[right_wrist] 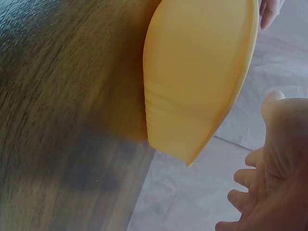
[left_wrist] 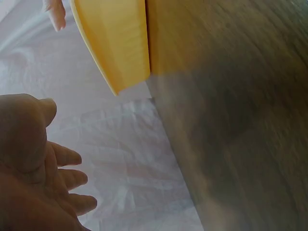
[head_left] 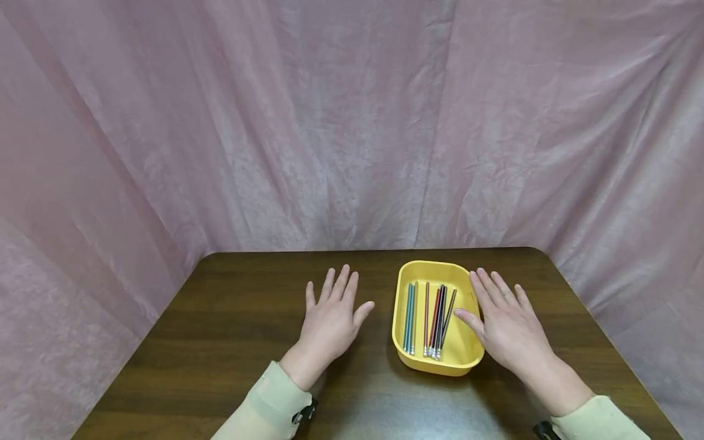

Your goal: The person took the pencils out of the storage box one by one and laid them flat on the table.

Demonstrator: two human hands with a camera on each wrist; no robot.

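Note:
A yellow plastic basin (head_left: 467, 360) stands on the table, right of the middle. Several pencils (head_left: 409, 318) lie in it lengthwise: teal ones at the left, red and dark ones (head_left: 440, 321) nearer its centre, with silvery ends toward me. My left hand (head_left: 330, 321) hovers over the table to the left of the basin, fingers straight and spread, holding nothing. At the basin's right side my right hand (head_left: 508, 327) is held out flat, its thumb and fingers overlapping the rim in the head view. Each wrist view shows the basin's outer wall (right_wrist: 192, 72) beside the hand.
The dark wooden table (head_left: 231, 330) has rounded far corners. Behind it and on both sides hangs a pink curtain (head_left: 352, 122). Pale green sleeves (head_left: 269, 403) with dark wrist straps cover both forearms.

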